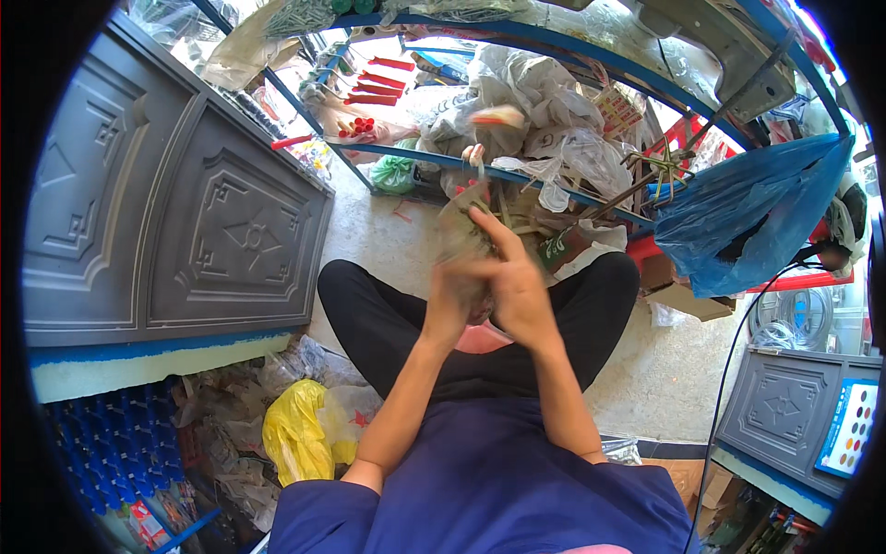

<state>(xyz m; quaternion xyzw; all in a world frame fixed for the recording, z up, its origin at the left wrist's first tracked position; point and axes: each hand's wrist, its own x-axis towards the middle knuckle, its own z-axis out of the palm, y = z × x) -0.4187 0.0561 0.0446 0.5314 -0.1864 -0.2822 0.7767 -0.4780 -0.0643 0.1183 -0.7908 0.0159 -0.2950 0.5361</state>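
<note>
In front of my lap, both hands are close together around a blurred grey-green bundle [464, 224]. Motion smears it, so its kind cannot be made out. My left hand [449, 300] wraps its near left side. On the right, my right hand [519, 291] presses against it, index finger stretched along its top and the other fingers reaching toward my left hand. Small red bits show at the bundle's far end. A pink thing [484, 340] lies below my hands, between my thighs.
A blue metal rack [434, 159] full of plastic bags stands ahead, with red-handled tools [378, 88] at its left. Grey panelled cabinets [235, 231] line the left. A blue plastic bag [752, 212] hangs at right. A yellow bag [297, 434] lies lower left. A black cable [729, 388] runs down the right.
</note>
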